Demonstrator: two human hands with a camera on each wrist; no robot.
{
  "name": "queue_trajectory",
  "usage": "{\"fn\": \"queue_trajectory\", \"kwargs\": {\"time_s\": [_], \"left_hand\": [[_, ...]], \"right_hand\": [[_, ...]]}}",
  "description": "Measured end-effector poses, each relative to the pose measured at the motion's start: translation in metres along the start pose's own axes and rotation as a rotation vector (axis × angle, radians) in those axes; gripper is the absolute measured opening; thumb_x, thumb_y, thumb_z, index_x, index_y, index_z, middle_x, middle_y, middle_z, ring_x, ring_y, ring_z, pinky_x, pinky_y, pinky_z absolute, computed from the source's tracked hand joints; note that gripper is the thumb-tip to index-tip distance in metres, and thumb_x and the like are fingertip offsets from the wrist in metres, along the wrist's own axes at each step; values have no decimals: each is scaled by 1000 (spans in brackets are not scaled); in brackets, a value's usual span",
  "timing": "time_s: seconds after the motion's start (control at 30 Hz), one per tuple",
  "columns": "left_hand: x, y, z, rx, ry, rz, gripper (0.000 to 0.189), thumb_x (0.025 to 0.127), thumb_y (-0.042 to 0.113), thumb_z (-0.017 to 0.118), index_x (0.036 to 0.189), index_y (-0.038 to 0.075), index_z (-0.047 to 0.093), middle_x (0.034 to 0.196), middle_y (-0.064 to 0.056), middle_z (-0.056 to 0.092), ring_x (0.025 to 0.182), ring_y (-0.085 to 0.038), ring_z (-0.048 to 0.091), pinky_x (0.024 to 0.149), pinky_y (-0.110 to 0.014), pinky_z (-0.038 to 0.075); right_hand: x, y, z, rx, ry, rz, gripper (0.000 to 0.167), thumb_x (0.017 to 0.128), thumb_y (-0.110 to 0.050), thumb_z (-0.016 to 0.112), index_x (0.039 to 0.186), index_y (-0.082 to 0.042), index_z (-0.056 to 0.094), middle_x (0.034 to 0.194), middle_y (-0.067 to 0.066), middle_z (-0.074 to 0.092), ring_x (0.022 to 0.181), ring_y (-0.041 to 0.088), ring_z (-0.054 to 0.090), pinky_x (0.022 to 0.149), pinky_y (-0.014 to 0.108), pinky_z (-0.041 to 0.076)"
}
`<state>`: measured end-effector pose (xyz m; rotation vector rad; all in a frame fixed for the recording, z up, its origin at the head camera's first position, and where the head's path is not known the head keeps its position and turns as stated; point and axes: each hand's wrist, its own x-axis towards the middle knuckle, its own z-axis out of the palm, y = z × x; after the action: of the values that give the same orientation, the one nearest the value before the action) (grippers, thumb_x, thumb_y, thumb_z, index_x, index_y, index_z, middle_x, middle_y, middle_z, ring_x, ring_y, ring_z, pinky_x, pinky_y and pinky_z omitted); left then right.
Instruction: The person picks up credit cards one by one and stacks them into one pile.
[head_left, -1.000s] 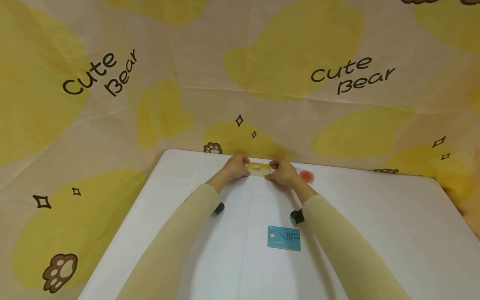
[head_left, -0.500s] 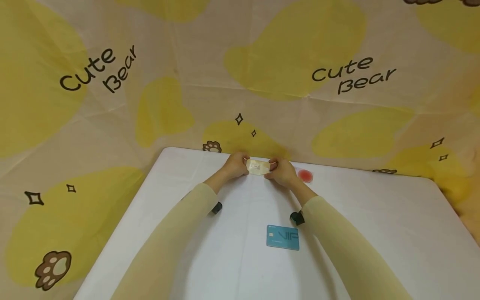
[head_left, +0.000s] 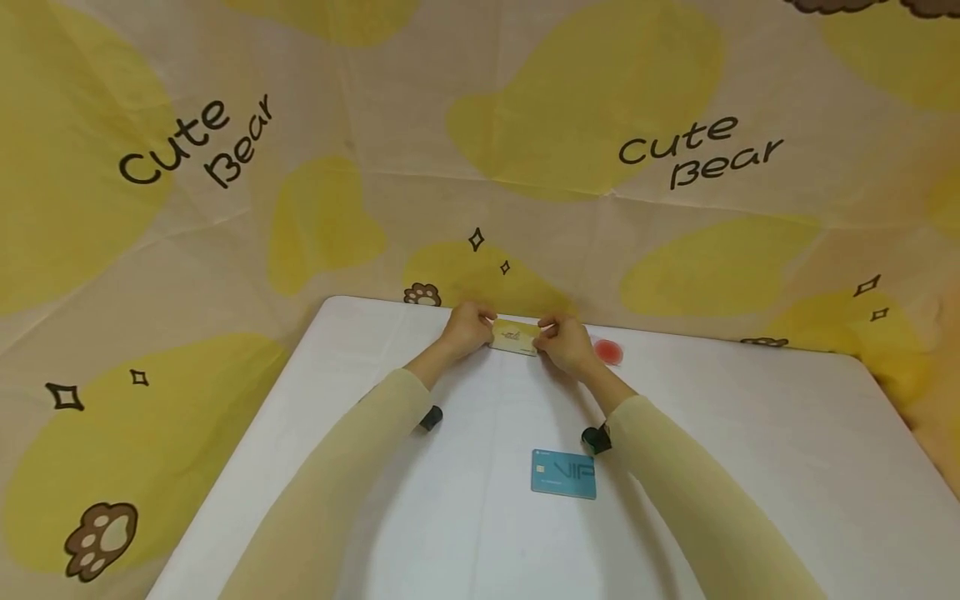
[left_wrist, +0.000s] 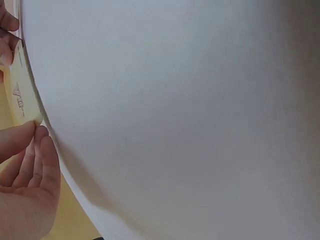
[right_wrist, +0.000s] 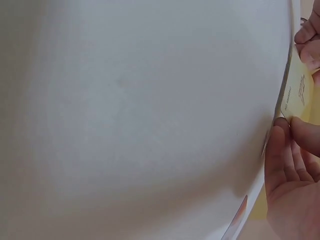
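Note:
A small pale-yellow card (head_left: 514, 337) with dark script across its middle is held at the far edge of the white table. My left hand (head_left: 470, 328) pinches its left end, thumb against fingertips. At its right end, my right hand (head_left: 566, 343) pinches it the same way. In the left wrist view the card (left_wrist: 21, 90) shows its printed face, with the left hand (left_wrist: 32, 185) at its near corner. The right wrist view has the right hand (right_wrist: 295, 172) gripping a corner of the card (right_wrist: 296, 92) beside a line of small print.
A blue VIP card (head_left: 564, 474) lies on the white table (head_left: 495, 542), closer to me. Just right of my right hand is a flat piece with a red circle (head_left: 607, 351). A yellow-patterned cloth (head_left: 540, 150) hangs behind the table's back edge.
The yellow card has tilted back and forth: glare whitened its face half a second ago, and now its print shows again. Both hands have kept hold, nearly in place.

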<state>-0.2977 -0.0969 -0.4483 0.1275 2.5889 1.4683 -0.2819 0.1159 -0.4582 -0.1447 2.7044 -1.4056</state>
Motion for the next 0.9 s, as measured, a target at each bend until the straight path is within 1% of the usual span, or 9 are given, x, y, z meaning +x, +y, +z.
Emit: {"fn": "queue_trajectory", "kwargs": {"time_s": [0.17,0.33,0.4,0.53,0.63,0.8,0.9], "left_hand": [[-5,5,-2,-45,-7,-10,44,82,-19,67,124,-8,68,89,-12,65,74,-17,55,59,-22,46],[-13,10,-5,-87,-16,-4,45,82,-18,68,126,-9,68,90,-13,65,73,-16,56,61,-21,48],[-15,11,-5,-111,-18,-6,45,82,-18,69,126,-10,68,90,-12,65,73,-16,56,62,-21,49],[-17,13,-6,-139,-24,10,44,82,-18,69,126,-10,68,89,-11,63,73,-15,56,65,-23,52],[-17,14,-6,-139,-29,26,43,82,-18,69,124,-11,69,88,-10,63,74,-15,56,65,-23,52],[-20,18,-7,-113,-28,24,42,82,-17,70,123,-10,70,88,-10,65,74,-14,56,62,-20,49],[-22,20,-7,-115,-30,23,41,82,-16,71,123,-10,71,87,-10,65,74,-14,56,61,-19,49]], "right_hand": [[-3,-1,-3,43,7,7,30,93,-1,75,120,5,64,96,16,70,77,16,62,66,20,51],[-7,-3,-5,131,5,5,28,92,5,73,118,8,63,92,16,70,69,12,62,64,21,54],[-9,-5,-7,165,-4,10,28,92,7,72,118,10,63,91,16,69,69,13,62,64,22,55],[-12,-9,-12,178,-15,14,29,93,7,71,120,11,62,93,17,67,71,14,63,66,25,58],[-15,-12,-16,171,-28,12,31,95,7,70,123,13,61,95,18,67,72,16,64,68,27,59],[-18,-11,-20,184,-47,6,32,95,7,69,125,13,59,95,19,67,73,17,65,71,32,61],[-20,-11,-22,186,-56,-4,33,95,7,69,126,13,59,95,20,67,74,19,65,73,34,62]]}}
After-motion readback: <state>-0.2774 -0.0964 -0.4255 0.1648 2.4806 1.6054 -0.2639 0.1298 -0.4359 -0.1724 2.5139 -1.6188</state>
